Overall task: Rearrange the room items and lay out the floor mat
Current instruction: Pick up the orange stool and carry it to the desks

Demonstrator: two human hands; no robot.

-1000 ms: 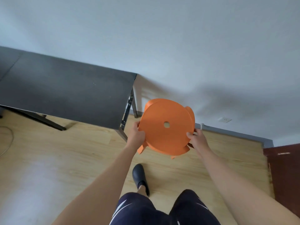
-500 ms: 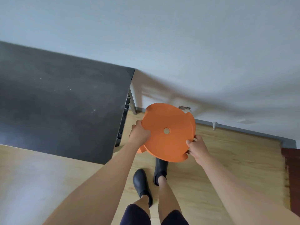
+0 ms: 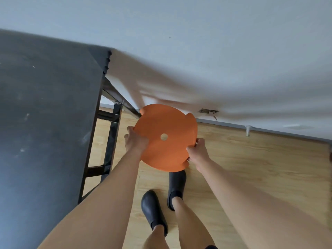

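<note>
An orange round plastic stool [image 3: 167, 130] with a small hole in the middle of its seat hangs above the wooden floor, seen from above. My left hand [image 3: 135, 141] grips the seat's left rim, fingers curled under the edge. My right hand [image 3: 197, 152] grips the lower right rim. The stool's legs are hidden under the seat. It is just right of the dark table's end and near the wall. No floor mat is in view.
A dark grey table [image 3: 45, 123] with a black metal frame [image 3: 107, 141] fills the left. The white wall [image 3: 215, 51] and its baseboard run behind. My feet in black shoes [image 3: 154, 211] stand on the wooden floor [image 3: 251, 168] below the stool.
I have stepped forward with the stool, closer to the table's end and the wall. Both hands keep their grip on the rim; the table now looms larger on the left.
</note>
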